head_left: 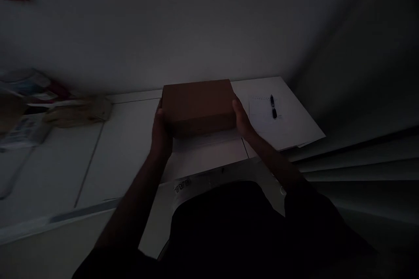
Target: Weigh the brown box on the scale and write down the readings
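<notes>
Between my two hands is a brown cardboard box, its lid side facing up and closed. My left hand grips the box's left end, thumb near the front corner. On the opposite end my right hand presses against the side, its thumb at the edge. The fingers behind the box are mostly hidden. Beneath and around the box is a white tabletop; in this dim light I cannot tell whether the box touches it.
Right of the box, a notepad sheet lies with a black pen on it. A wrapped brownish bundle and blurred packages are at the far left. A wall rises behind the table, and dark folds of cloth hang at right.
</notes>
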Demonstrator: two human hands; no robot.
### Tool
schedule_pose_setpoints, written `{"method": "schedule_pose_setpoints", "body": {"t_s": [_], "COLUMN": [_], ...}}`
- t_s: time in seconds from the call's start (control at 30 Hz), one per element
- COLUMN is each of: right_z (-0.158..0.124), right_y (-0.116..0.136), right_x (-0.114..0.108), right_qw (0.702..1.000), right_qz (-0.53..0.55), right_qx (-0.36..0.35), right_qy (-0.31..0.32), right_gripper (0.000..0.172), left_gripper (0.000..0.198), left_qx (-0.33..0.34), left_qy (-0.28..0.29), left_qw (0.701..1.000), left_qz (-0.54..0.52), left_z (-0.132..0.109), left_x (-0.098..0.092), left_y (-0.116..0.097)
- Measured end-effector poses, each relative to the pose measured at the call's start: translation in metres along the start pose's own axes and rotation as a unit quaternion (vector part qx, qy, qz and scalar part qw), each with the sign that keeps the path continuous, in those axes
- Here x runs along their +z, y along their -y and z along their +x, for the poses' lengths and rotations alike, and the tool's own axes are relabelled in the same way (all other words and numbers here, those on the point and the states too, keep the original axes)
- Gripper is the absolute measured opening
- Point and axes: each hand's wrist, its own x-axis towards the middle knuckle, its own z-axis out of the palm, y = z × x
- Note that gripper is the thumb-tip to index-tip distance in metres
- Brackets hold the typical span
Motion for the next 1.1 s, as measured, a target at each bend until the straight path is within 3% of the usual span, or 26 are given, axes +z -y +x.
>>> {"method": "schedule_pose_setpoints", "body": {"t_s": [0.1, 0.27, 0.47, 0.6, 0.8, 0.97, 1.1], "right_z": [-0.001, 0.0, 0.008, 0.02, 0.033, 0.031, 0.025], "right_y": [0.003, 0.0, 0.013, 0.022, 0.025, 0.019, 0.009], "right_x": [0.003, 0.007, 0.029, 0.061, 0.127, 0.18, 0.209], "right_qw": [1.0, 0.999, 0.999, 0.997, 0.99, 0.983, 0.98], "right_qz": [-0.01, -0.021, -0.002, -0.008, -0.018, 0.016, 0.053], "right_qx": [-0.002, 0.005, -0.042, -0.06, -0.071, -0.071, -0.051], "right_qy": [-0.022, -0.038, 0.014, 0.046, 0.119, 0.17, 0.183], "right_gripper": [0.086, 0.083, 0.077, 0.08, 0.085, 0.088, 0.088], "left_gripper": [0.043, 0.048, 0.054, 0.06, 0.062, 0.063, 0.062], "left_qx": [-0.019, -0.017, -0.03, 0.014, 0.023, 0.025, 0.008], "left_qy": [-0.017, -0.038, -0.076, -0.099, -0.181, -0.249, -0.274], "left_qw": [1.0, 0.999, 0.997, 0.995, 0.983, 0.967, 0.96], "left_qz": [0.009, 0.024, 0.002, 0.006, 0.022, 0.046, 0.059], "left_z": [0.0, -0.002, -0.007, -0.011, -0.026, -0.047, -0.062], "left_x": [-0.002, -0.004, -0.023, -0.048, -0.101, -0.146, -0.169], "left_y": [0.004, 0.001, -0.019, -0.041, -0.07, -0.078, -0.078]}}
